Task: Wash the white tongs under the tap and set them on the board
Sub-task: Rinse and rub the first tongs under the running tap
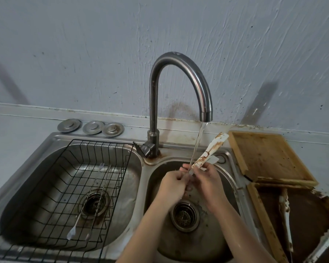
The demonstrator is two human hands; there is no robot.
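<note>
The white tongs [209,151], smeared with brown sauce, point up and to the right over the right sink bowl [224,230]. My right hand [205,179] grips their lower end. My left hand [174,184] holds the same end from the left, fingers curled around it. Water runs from the curved steel tap [179,61] in a thin stream onto the tongs where my hands meet. The wooden board [266,156] lies on the counter to the right of the sink.
The left bowl holds a black wire rack [68,186] with a spoon and thin metal utensils. Three metal sink plugs [92,127] sit behind it. At the lower right, a second wooden tray [302,221] covered in brown sauce holds more dirty white utensils.
</note>
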